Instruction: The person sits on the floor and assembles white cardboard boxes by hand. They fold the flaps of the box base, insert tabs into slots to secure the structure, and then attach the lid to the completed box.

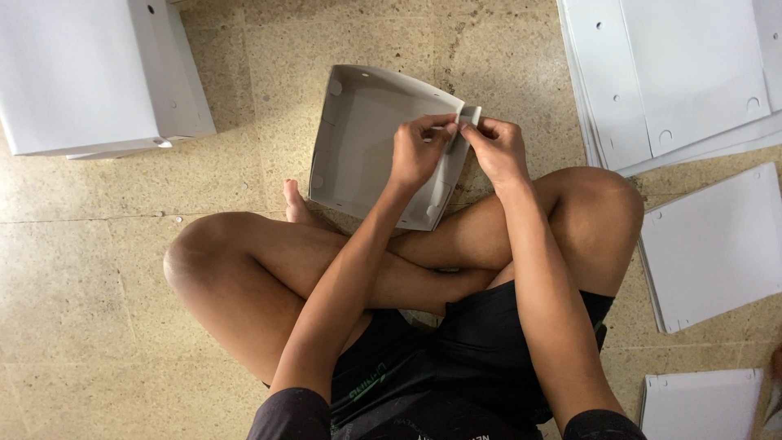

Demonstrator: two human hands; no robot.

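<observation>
I sit cross-legged on a stone floor with a half-folded grey cardboard box tilted up in front of my shins, its open inside facing me. My left hand pinches the box's right wall near the top corner. My right hand grips the same corner from the outside, fingers on a small folded flap. Both hands touch at that corner.
Assembled white boxes are stacked at the top left. Flat white cardboard sheets with punched holes lie at the top right, with more flat sheets at the right and another sheet at the bottom right. My crossed legs fill the centre.
</observation>
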